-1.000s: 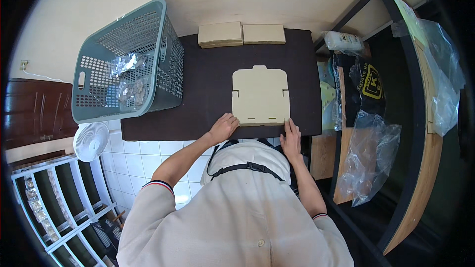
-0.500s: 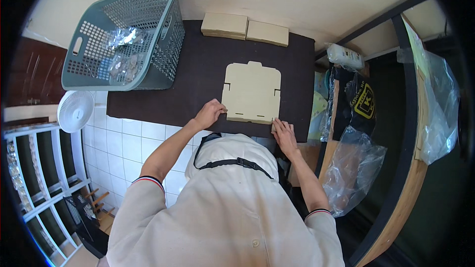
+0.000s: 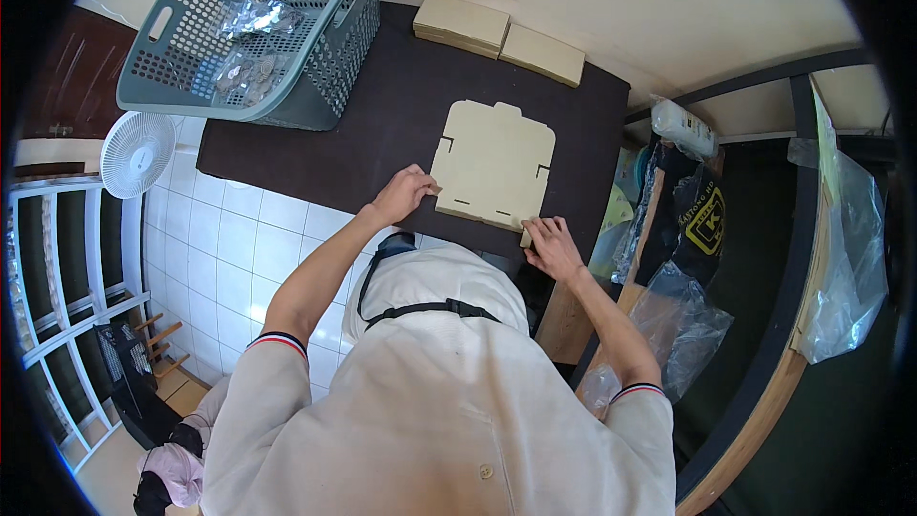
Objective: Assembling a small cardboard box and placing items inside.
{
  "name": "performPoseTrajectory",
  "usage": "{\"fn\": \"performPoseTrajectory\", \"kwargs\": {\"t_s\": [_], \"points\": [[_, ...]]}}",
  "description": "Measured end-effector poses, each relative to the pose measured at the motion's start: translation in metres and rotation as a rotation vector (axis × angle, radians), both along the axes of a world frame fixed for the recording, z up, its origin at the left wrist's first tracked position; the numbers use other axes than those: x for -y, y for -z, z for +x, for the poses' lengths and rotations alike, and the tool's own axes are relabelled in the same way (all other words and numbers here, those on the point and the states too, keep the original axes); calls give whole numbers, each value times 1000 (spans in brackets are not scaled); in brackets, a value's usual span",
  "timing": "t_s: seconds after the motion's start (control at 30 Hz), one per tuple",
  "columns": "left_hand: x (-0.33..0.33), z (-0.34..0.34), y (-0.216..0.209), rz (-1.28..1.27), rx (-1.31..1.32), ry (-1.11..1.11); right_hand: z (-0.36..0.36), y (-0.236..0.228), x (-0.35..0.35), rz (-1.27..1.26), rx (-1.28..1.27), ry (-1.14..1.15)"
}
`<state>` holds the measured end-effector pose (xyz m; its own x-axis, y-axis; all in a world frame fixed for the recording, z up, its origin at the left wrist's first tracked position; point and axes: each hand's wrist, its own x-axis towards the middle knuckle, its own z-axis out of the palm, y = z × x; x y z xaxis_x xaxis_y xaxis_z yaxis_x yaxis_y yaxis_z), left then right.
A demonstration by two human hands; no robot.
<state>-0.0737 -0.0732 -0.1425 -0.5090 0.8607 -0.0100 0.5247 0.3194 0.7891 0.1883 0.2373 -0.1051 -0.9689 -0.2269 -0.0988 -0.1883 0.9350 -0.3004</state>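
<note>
cardboard box (image 3: 492, 158) lying on the dark table (image 3: 334, 158), near its front edge. left hand (image 3: 401, 195): forearm slanting up and rightward, thumb and fingertips closed in a narrow pinch on a small flap (image 3: 436, 189) at the box's near left corner. right hand (image 3: 554, 247): forearm slanting up and leftward, fingers curled, likewise pinching narrowly at the near right corner. both elbows bent; perforated basket (image 3: 330, 86) at left, two cardboard stacks (image 3: 460, 21) behind.
</note>
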Motion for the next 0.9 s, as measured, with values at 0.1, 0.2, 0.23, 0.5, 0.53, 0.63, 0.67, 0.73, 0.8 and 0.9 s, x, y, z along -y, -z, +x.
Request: {"fn": "performPoseTrajectory", "kwargs": {"t_s": [0.1, 0.2, 0.23, 0.5, 0.53, 0.63, 0.67, 0.73, 0.8, 0.9], "points": [[1, -3, 6, 21, 16, -41, -1, 1, -1, 41, 25, -35], [-3, -2, -6, -7, 39, -84, 7, 8, 5, 144, 24, -45], [-1, -3, -6, 11, 70, -82, 6, 9, 5, 145, 19, -52], [1, -8, -17, 5, -83, 10, -3, 9, 9, 176, -28, 14], [0, -7, -17, -7, -167, -49, -4, 13, 8, 175, -20, 14], [-4, -1, -15, -4, -173, -79, -4, 17, 5, 61, -84, 97], [-6, -5, -15, 11, -101, -53, -2, 20, 6, 69, -91, 107], [9, 2, -2, 22, -120, -75, 1, 28, 6, 76, -56, 45], [9, 7, 1, 41, -138, -108, -4, 23, 7, 101, -156, -59], [9, 3, -4, -11, -69, -99, -9, 11, 2, 100, -140, -62]]}}
